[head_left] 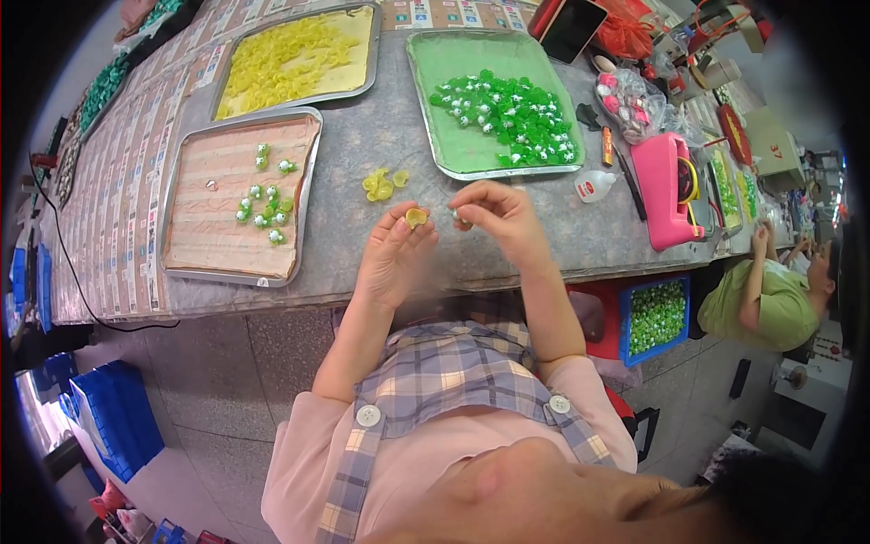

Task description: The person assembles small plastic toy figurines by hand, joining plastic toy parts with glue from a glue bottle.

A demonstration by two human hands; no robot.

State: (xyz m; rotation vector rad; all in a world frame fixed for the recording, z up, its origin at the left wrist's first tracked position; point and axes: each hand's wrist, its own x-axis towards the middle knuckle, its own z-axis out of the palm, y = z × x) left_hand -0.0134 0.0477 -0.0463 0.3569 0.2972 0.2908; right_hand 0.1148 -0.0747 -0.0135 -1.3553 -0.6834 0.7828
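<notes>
Between its thumb and fingers, my left hand [396, 245] pinches a small yellow plastic cup-shaped piece [416, 218]. To its right, my right hand [503, 218] is closed on a small part [460, 220], mostly covered by the fingertips; its kind cannot be made out. Just beyond my left hand lies a little heap of yellow pieces [381, 185] on the table. A green-lined tray [462, 63] ahead holds many green pieces with white-and-black eyes [507, 113]. In the pink-lined tray [204, 231] at left sit several joined green-and-yellow pieces [263, 213].
A tray of yellow pieces [290, 59] stands at the far left. Right of the green tray are a white bottle [594, 187], a pink holder [662, 190] and a dark tablet [573, 29]. Below the table edge is a blue crate [684, 313]; a person in green [761, 295] sits beyond.
</notes>
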